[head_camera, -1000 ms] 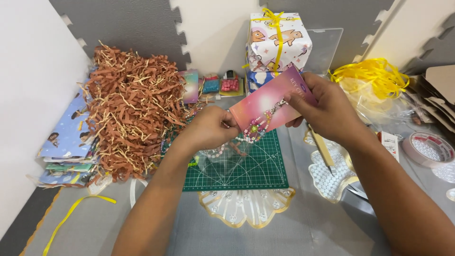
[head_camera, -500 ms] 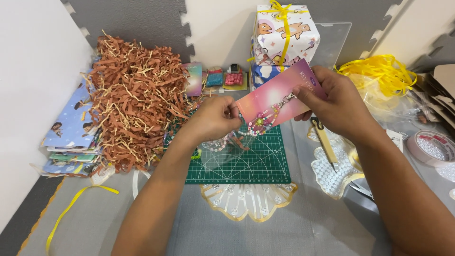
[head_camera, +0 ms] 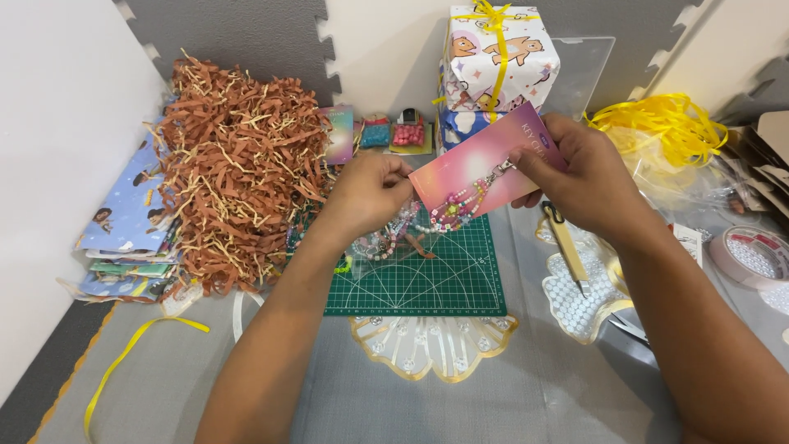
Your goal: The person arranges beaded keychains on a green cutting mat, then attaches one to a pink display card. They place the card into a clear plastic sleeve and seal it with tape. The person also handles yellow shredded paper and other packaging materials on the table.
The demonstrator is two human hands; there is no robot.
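Grey and white foam puzzle tiles (head_camera: 246,33) line the wall.

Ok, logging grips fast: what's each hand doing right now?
Left hand: closed, pinching the left end of the pink card.
Right hand: closed on the card's right end, by the beaded keychain clip.

Pink gradient card (head_camera: 481,168), multicoloured beads (head_camera: 452,212). Green gridded cutting mat (head_camera: 419,284). Brown shredded paper (head_camera: 238,173), yellow ribbon (head_camera: 662,123).

A heap of brown shredded paper (head_camera: 238,173) lies far left — patterned wrapping sheets (head_camera: 127,230) beside it. A wrapped gift box (head_camera: 497,70) stands far centre, loose yellow ribbon (head_camera: 657,123) far right.
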